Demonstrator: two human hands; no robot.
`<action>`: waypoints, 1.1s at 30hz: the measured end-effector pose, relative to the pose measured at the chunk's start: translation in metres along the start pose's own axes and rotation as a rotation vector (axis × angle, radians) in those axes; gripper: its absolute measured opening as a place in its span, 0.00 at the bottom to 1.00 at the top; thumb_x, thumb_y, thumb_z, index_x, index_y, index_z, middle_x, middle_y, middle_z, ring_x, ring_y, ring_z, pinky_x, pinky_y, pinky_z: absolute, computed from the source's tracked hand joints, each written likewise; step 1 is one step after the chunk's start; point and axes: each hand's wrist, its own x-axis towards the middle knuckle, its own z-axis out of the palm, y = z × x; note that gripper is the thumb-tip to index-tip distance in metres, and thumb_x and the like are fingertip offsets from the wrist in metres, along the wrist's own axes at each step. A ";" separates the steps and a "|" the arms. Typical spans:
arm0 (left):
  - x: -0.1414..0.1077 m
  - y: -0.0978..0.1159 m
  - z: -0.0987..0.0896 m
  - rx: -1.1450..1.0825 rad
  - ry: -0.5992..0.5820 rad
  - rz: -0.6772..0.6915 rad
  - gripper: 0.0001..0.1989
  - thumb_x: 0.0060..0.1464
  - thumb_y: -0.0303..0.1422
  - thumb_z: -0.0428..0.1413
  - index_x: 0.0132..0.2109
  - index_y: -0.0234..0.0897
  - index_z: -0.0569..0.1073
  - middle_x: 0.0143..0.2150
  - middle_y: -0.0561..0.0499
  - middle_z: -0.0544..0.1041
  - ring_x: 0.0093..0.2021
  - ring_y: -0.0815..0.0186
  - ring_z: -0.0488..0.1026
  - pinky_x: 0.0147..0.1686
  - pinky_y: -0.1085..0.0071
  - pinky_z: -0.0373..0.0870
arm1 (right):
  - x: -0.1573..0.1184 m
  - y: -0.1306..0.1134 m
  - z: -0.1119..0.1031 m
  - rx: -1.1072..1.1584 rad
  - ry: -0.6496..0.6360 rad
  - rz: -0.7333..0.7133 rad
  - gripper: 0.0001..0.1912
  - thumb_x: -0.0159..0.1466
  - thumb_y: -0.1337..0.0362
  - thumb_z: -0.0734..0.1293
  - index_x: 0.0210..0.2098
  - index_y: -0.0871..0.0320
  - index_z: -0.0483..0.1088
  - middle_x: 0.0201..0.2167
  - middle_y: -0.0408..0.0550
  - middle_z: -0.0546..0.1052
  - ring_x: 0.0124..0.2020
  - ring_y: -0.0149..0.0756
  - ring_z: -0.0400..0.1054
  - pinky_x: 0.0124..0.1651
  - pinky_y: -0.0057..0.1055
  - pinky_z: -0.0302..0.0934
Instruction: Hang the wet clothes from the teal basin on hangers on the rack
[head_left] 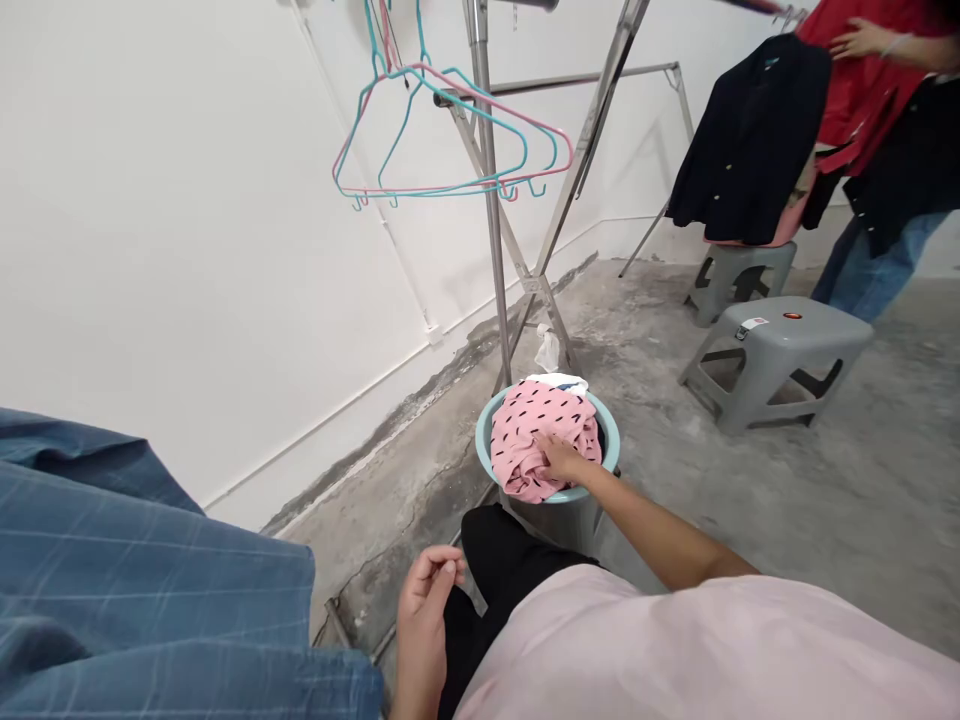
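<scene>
My right hand (561,460) reaches into a pink cloth garment with dark dashes (536,420), its fingers closing on the folds. The garment lies bunched in a light blue basin (612,432), on top of other laundry. A white cloth (559,381) shows at the basin's far side. My left hand (429,605) is near my black-clad leg, left of the basin, with fingers curled in and thumb against them; nothing shows in it. Blue checked fabric (157,580) hangs to the left of that hand.
Blue and pink hangers (450,188) hang from a metal drying rack (491,200) beyond the basin. Grey stools (784,335) stand on the concrete floor at right. Farther back, a person in jeans (874,260) handles a red garment (844,90) beside a hanging dark jacket (750,140).
</scene>
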 end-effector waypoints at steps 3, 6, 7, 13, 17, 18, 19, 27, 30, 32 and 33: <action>0.002 0.000 0.001 0.012 -0.021 -0.013 0.18 0.45 0.47 0.68 0.34 0.37 0.79 0.30 0.52 0.76 0.32 0.70 0.69 0.36 0.77 0.66 | 0.008 0.003 0.011 0.140 0.019 0.013 0.21 0.65 0.55 0.68 0.52 0.63 0.68 0.51 0.53 0.70 0.52 0.38 0.65 0.58 0.43 0.62; 0.007 -0.003 -0.001 0.020 -0.041 -0.017 0.18 0.45 0.47 0.68 0.35 0.37 0.79 0.30 0.52 0.76 0.32 0.70 0.69 0.36 0.77 0.66 | 0.014 0.001 0.012 0.343 0.082 0.001 0.17 0.67 0.54 0.66 0.42 0.64 0.69 0.37 0.47 0.71 0.38 0.29 0.66 0.45 0.32 0.65; 0.010 -0.005 -0.002 0.026 -0.056 -0.022 0.18 0.44 0.48 0.68 0.35 0.37 0.79 0.31 0.52 0.76 0.32 0.70 0.69 0.36 0.76 0.67 | 0.016 0.000 0.010 0.423 0.113 -0.009 0.17 0.68 0.53 0.65 0.40 0.64 0.68 0.33 0.45 0.70 0.34 0.27 0.64 0.41 0.29 0.64; 0.019 -0.007 -0.006 0.085 -0.127 -0.057 0.21 0.42 0.49 0.69 0.35 0.37 0.80 0.32 0.50 0.77 0.34 0.67 0.71 0.37 0.74 0.69 | 0.011 -0.029 -0.039 0.868 0.329 -0.191 0.24 0.65 0.43 0.62 0.32 0.59 0.57 0.22 0.37 0.58 0.22 0.22 0.50 0.26 0.22 0.50; 0.015 -0.008 -0.001 0.098 -0.139 -0.045 0.19 0.46 0.47 0.67 0.37 0.36 0.79 0.32 0.49 0.77 0.33 0.67 0.70 0.36 0.74 0.69 | -0.026 -0.073 -0.078 1.008 0.514 -0.407 0.24 0.62 0.43 0.64 0.33 0.57 0.55 0.26 0.40 0.60 0.26 0.25 0.53 0.31 0.23 0.53; 0.015 -0.010 0.002 0.089 -0.144 -0.039 0.19 0.48 0.46 0.66 0.39 0.36 0.78 0.32 0.50 0.76 0.32 0.68 0.70 0.36 0.74 0.68 | -0.040 -0.086 -0.083 1.015 0.530 -0.457 0.23 0.62 0.44 0.65 0.33 0.57 0.56 0.28 0.41 0.62 0.28 0.26 0.54 0.32 0.24 0.54; 0.015 -0.013 0.005 0.075 -0.152 -0.030 0.19 0.49 0.46 0.65 0.42 0.36 0.77 0.32 0.50 0.76 0.32 0.68 0.70 0.35 0.73 0.68 | -0.054 -0.099 -0.086 1.004 0.525 -0.514 0.23 0.61 0.45 0.67 0.33 0.57 0.57 0.29 0.42 0.63 0.29 0.26 0.55 0.34 0.25 0.55; 0.049 -0.027 0.065 0.011 -0.142 -0.086 0.23 0.41 0.34 0.68 0.47 0.39 0.73 0.48 0.43 0.75 0.47 0.55 0.74 0.38 0.66 0.73 | -0.117 -0.170 -0.032 0.409 0.169 -1.159 0.11 0.69 0.58 0.61 0.33 0.57 0.65 0.32 0.46 0.74 0.37 0.33 0.63 0.47 0.33 0.58; 0.062 -0.026 0.074 -0.039 -0.082 -0.148 0.10 0.57 0.37 0.58 0.43 0.37 0.76 0.45 0.43 0.76 0.50 0.53 0.75 0.41 0.66 0.73 | -0.118 -0.169 -0.012 0.349 0.088 -1.063 0.05 0.66 0.64 0.62 0.36 0.58 0.68 0.36 0.47 0.75 0.40 0.35 0.65 0.48 0.33 0.59; 0.067 -0.028 0.071 -0.109 -0.070 -0.231 0.14 0.61 0.40 0.55 0.45 0.33 0.76 0.44 0.41 0.77 0.47 0.55 0.76 0.42 0.66 0.74 | -0.113 -0.157 -0.010 0.429 0.117 -0.959 0.10 0.64 0.64 0.64 0.44 0.59 0.71 0.43 0.50 0.76 0.46 0.37 0.67 0.52 0.35 0.60; 0.069 -0.029 0.068 -0.154 -0.067 -0.280 0.17 0.62 0.42 0.55 0.47 0.32 0.76 0.44 0.40 0.78 0.45 0.56 0.77 0.42 0.65 0.74 | -0.108 -0.148 -0.010 0.452 0.149 -0.911 0.15 0.63 0.63 0.65 0.49 0.58 0.71 0.48 0.51 0.75 0.50 0.39 0.67 0.56 0.37 0.60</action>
